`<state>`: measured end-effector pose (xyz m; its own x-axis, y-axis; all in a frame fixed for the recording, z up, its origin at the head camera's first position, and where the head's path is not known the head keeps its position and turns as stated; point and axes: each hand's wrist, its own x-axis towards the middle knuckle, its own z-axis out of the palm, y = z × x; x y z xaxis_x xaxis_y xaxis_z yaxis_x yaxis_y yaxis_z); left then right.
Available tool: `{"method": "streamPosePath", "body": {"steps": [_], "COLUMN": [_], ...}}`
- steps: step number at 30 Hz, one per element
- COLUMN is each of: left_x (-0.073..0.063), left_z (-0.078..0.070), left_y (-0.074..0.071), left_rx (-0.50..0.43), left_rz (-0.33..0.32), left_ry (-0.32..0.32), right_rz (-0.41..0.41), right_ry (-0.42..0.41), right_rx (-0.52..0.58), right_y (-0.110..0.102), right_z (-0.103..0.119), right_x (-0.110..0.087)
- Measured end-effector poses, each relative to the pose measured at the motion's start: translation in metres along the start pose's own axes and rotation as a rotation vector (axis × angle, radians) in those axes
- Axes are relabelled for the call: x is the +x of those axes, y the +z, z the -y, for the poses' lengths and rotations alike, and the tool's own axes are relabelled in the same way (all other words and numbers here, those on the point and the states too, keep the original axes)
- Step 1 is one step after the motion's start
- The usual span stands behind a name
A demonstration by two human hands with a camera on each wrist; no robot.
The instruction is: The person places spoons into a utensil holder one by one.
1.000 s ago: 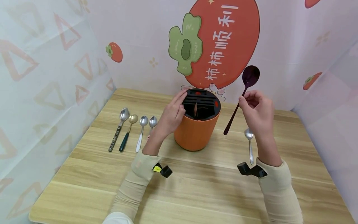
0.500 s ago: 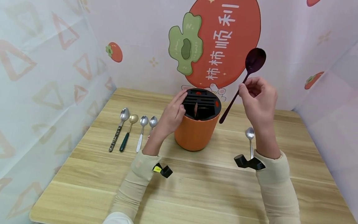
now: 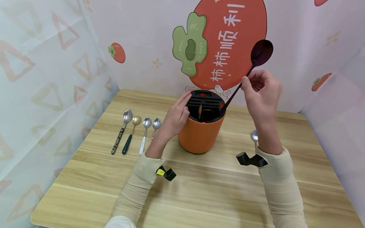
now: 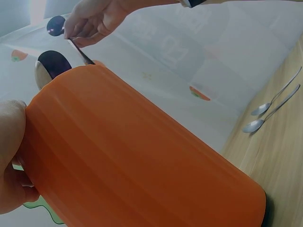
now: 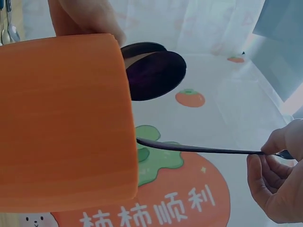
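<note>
My right hand (image 3: 263, 95) pinches a dark purple spoon (image 3: 261, 52) below its bowl. The spoon slants bowl-up, and its handle end is at the right inside edge of an orange utensil holder (image 3: 199, 136) with a black slotted top. In the right wrist view the handle (image 5: 203, 149) passes behind the holder's rim. My left hand (image 3: 175, 115) holds the holder at its upper left side, thumb and fingers at the rim. Other dark spoon bowls (image 5: 158, 75) stick out of the holder's mouth.
Left of the holder lie several spoons: one with a patterned black handle (image 3: 117, 141), a gold one with a green handle (image 3: 127, 144), a white-handled one (image 3: 142, 144) and another (image 3: 156, 123) partly behind my left arm. Two silver spoons (image 4: 254, 125) lie to the right.
My right hand has risen and moved slightly away, and the spoon's handle end has swung left from beside the holder to its mouth. My left hand stays on the holder.
</note>
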<state>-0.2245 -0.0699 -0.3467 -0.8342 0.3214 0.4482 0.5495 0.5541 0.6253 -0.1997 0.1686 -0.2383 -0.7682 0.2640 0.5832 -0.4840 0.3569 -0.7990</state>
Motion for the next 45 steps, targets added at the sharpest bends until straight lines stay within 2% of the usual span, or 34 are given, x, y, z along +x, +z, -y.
{"method": "streamPosePath", "body": {"steps": [11, 20, 36, 45], "left_x": [-0.001, 0.000, -0.002, -0.001], "left_z": [0.000, -0.001, 0.000, -0.001], "left_y": [0.000, -0.001, -0.001, -0.002], "left_rx": [0.003, 0.006, 0.005, 0.008], "left_rz": [-0.016, -0.008, 0.003, 0.000], "left_ry": [0.029, 0.021, 0.014, 0.015], "right_rz": [0.081, 0.178, 0.219, 0.227], "right_ry": [-0.073, -0.064, -0.046, -0.033], "right_rx": [-0.093, -0.128, -0.134, -0.142], "right_y": [0.014, 0.022, 0.028, 0.019], "right_z": [-0.015, -0.033, -0.054, -0.065], "right_x": [-0.008, -0.021, -0.032, -0.034]}}
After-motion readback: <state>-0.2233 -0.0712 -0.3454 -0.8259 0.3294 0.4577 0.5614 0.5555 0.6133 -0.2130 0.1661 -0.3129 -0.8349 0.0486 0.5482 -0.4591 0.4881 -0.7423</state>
